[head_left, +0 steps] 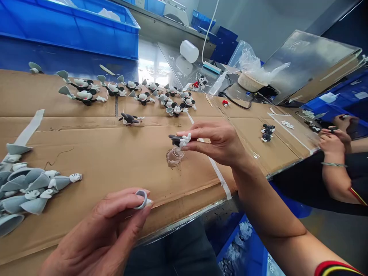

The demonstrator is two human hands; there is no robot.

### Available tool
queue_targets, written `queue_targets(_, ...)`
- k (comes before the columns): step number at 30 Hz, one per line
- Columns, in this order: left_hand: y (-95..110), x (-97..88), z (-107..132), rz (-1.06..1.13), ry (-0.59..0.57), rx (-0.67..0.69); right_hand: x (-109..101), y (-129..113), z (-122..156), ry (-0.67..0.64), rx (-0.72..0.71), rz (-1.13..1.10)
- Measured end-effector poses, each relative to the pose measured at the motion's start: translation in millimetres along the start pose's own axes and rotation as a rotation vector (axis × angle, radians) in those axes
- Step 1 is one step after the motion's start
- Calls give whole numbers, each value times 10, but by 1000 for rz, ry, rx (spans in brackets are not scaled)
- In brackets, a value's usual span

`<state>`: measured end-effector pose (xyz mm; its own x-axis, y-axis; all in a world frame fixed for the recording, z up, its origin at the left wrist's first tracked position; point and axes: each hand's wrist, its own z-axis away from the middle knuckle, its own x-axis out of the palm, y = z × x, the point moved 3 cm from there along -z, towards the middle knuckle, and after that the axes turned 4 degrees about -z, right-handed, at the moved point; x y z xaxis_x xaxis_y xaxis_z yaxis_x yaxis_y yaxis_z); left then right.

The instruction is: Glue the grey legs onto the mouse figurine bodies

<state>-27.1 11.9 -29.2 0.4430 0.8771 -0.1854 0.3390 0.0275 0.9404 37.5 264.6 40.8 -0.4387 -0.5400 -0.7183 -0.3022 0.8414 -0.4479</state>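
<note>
Cardboard sheet [100,161] down on bench [184,226], mouse figurines [143,97] lined along far side, loose figurine pieces [25,191] heaped left, clear stand [174,157] mid-sheet, plastic crate [69,30] just behind row!

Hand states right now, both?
Left hand: closed, holding a small ring between thumb and fingers.
Right hand: closed, pinching a black-and-white mouse figurine above a clear stand.
</note>
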Motion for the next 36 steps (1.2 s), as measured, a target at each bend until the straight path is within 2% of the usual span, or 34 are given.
queue_targets(5,3,-32,-27,-68,-26,50,19,8,0,10,-17,-1)
queue_targets(12,10,-39,-36,-107,6,12,56,1,-9,1,15,0)
queue_targets(19,6,-25,-23,-58,27,-34,63,-1,-7,-1,54,-29)
queue_targets(32,30,-23,-24,-48,30,-38,28,-26,-24,-2,13,2)
queue_targets(36,40,-5,-40,-14,38,-17,-32,-29,-33,58,84,-96)
